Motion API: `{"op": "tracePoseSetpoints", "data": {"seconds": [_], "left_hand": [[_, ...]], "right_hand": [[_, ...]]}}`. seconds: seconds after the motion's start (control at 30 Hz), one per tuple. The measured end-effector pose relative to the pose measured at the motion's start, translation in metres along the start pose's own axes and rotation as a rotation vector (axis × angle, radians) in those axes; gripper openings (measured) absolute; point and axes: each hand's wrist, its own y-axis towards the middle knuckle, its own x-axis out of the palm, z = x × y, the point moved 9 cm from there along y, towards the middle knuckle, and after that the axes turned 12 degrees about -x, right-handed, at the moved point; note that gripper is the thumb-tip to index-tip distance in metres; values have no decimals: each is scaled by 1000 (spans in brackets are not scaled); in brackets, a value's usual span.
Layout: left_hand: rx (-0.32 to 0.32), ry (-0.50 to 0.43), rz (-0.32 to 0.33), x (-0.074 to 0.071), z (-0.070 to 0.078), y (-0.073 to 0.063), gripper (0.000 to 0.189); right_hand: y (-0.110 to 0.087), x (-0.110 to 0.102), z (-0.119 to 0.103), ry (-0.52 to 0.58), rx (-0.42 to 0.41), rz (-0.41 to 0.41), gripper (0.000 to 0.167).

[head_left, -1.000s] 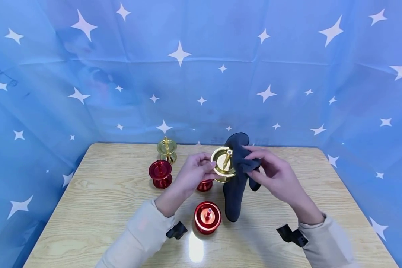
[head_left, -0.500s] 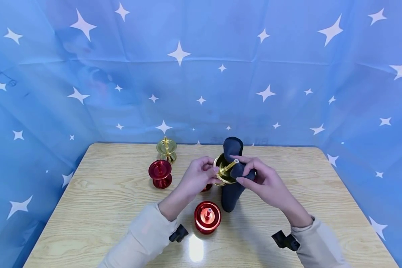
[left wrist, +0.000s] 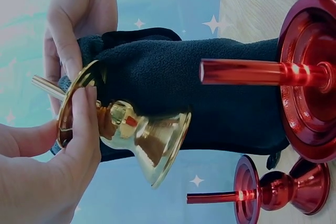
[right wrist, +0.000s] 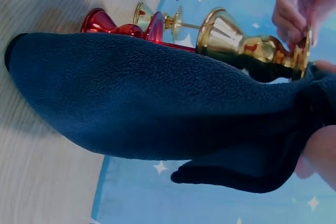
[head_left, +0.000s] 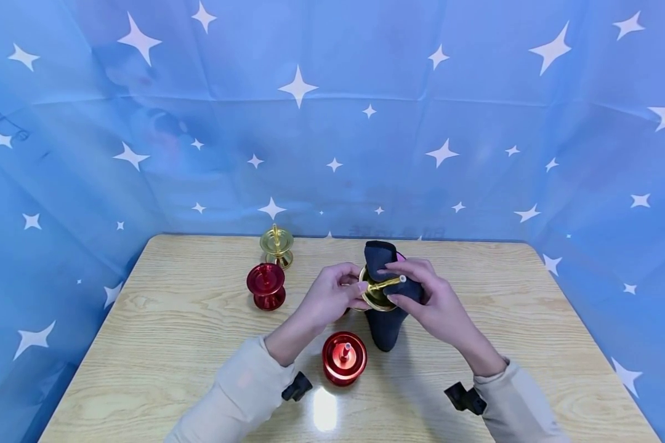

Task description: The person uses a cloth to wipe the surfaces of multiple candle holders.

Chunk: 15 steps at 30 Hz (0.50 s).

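My left hand (head_left: 332,290) grips a gold candle holder (left wrist: 157,148) by the rim of its dish, thumb on the rim and fingers beneath. The holder is lifted off the table and tilted, its central stem leaning to the right and its flared foot showing in the left wrist view. My right hand (head_left: 436,303) pinches a dark blue fleecy cloth (head_left: 385,332) at the dish, its fingertips close by the stem. The cloth's lower part hangs down beside the holder, and in the right wrist view (right wrist: 115,98) the cloth covers much of the frame.
A red candle holder (head_left: 344,363) stands in front of my hands. To the left are another red one (head_left: 266,289) and, behind it, a gold one (head_left: 277,243). My left hand mostly hides a third red holder. A blue star-patterned curtain (head_left: 332,135) surrounds the wooden table (head_left: 172,344).
The gold candle holder has tilted further to the right. My right hand has moved left and brought the cloth into the dish. The standing holders have stayed put.
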Motion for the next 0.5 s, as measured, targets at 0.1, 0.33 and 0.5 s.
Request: {"op": "tracePoseSetpoints", "data": {"seconds": [0.1,0.33,0.5], "left_hand": [[-11,-4,-1,-1,0,0,16],[3,-20,-4,-3,1,-1,17],[10,-4,-2,-3,0,-1,16]], "right_hand": [[-2,1,-1,63,-25,-14,44],[-5,2,-1,251,-38,-77,47],[-8,4,3,257,-8,-115,50]]}}
